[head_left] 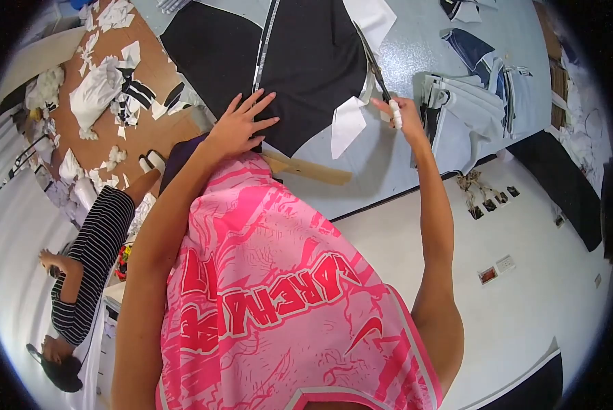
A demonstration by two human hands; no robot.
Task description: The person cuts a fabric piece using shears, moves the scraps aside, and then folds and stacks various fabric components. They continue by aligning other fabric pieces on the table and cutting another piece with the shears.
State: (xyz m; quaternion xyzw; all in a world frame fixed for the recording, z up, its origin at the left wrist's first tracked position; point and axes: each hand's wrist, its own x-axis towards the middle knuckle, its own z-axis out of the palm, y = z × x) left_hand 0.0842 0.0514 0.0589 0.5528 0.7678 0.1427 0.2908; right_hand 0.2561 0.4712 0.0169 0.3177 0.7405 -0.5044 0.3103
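Note:
Black fabric [313, 65] lies spread on the pale table, with a white strip with dark markings [266, 44] running along it. My left hand [243, 125] rests on the fabric near the table's close edge, fingers spread and pointing right. My right hand [405, 120] is closed round the white-wrapped handle of a pair of scissors [377, 68]. The blades point away from me along the fabric's right edge. A white pointed scrap [348, 127] lies between the fabric and that hand, and white material [375, 20] shows beyond the blade tips.
Stacked white cut pieces [467, 109] lie right of the scissors, near dark blue pieces [472, 51]. A tan flat strip [310, 169] sits by the near edge. Scraps and a white bundle [96, 92] litter the brown floor. A person in a striped top [91, 253] is at the left.

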